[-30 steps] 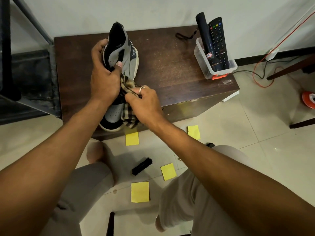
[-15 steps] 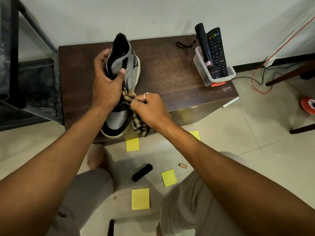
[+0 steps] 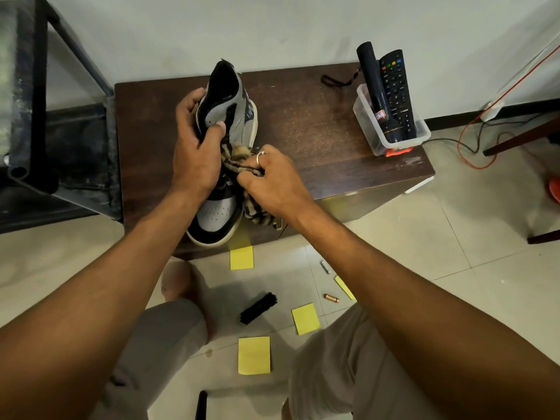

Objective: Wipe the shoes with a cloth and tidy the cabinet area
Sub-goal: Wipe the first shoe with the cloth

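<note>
Barely shifted above the cabinet's [image 3: 318, 122] front edge, left hand [image 3: 194, 159] grips the grey-black sneaker [image 3: 216, 212] while right hand [image 3: 272, 183] pinches the striped cloth [image 3: 236, 156] against its side.

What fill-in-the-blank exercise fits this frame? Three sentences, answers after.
The left hand grips the shoe while the right hand holds a ____ against it.
The remote stands in a clear tub on the ____.
The black brush lies on the floor among ____ paper notes.
Answers: cloth; cabinet; yellow.
</note>
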The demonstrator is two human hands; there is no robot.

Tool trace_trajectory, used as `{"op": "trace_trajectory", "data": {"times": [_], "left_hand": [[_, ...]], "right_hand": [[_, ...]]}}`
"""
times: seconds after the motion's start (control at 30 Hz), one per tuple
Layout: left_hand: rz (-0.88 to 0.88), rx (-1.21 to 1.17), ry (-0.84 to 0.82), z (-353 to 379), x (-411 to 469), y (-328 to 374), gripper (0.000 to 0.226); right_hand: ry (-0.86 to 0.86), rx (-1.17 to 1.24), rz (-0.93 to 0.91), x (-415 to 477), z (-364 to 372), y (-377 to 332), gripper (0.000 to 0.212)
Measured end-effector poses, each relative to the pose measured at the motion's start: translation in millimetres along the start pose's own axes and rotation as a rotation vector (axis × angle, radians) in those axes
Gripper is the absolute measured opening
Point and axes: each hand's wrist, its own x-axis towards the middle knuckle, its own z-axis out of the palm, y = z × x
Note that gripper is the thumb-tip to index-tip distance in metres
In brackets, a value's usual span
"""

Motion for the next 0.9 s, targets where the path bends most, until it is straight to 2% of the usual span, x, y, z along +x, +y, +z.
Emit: {"op": "trace_trajectory", "data": {"times": [0.03, 0.1, 0.23, 0.27, 0.33, 0.4, 0.47, 0.57, 0.63, 0.7, 0.8, 0.83, 0.9], "left_hand": [[0.001, -0.006, -0.003, -0.1, 0.1, -0.2, 0.045], [-0.003, -0.014, -0.014, -1.1, 0.1, -0.7, 0.045], [-0.028, -0.031, -0.013, -3.7, 0.5, -0.9, 0.042], [-0.029, -0.036, -0.013, -4.2, 0.4, -0.2, 0.042], [-0.019, -0.048, -0.015, -4.3, 0.2, 0.5, 0.042], [-0.006, -0.055, -0.016, -3.2, 0.3, 0.5, 0.042], [-0.001, -0.055, -0.012, -2.4, 0.7, -0.4, 0.042], [0.003, -0.051, -0.006, -2.2, 1.3, -2.0, 0.044], [0.004, -0.050, -0.006, -2.6, 1.8, -1.9, 0.044], [0.002, -0.053, -0.010, -2.7, 1.9, -2.2, 0.043], [0.001, -0.053, -0.011, -3.0, 1.5, -2.4, 0.042], [0.005, -0.056, -0.009, -3.4, 1.9, -2.8, 0.042], [0.012, -0.065, -0.006, -3.8, 3.2, -3.9, 0.042]], "right_hand": [[-0.032, -0.011, 0.003, -0.9, -5.7, 0.5, 0.035], [-0.056, -0.011, 0.003, -2.6, -13.8, -0.6, 0.041], [0.210, 0.079, -0.019, 5.0, -11.7, -2.7, 0.029], [0.232, 0.091, -0.026, 7.9, -7.4, -2.1, 0.024], [0.163, 0.088, -0.003, 10.3, 4.0, 0.3, 0.011], [0.108, 0.052, 0.020, 10.7, 10.6, 1.7, 0.018], [0.084, 0.034, 0.030, 7.3, 8.0, -0.2, 0.013], [-0.021, 0.066, 0.065, -1.0, -4.4, -1.7, 0.031], [-0.063, 0.073, 0.086, -4.9, -11.3, -1.3, 0.032], [0.034, 0.050, 0.052, -3.9, -11.4, -0.9, 0.031], [0.218, 0.093, -0.008, 1.9, 2.1, -1.8, 0.016], [0.213, 0.105, -0.022, 2.7, 8.5, -2.9, 0.012], [0.175, 0.083, -0.030, 2.8, 18.8, -3.9, 0.018]]}}
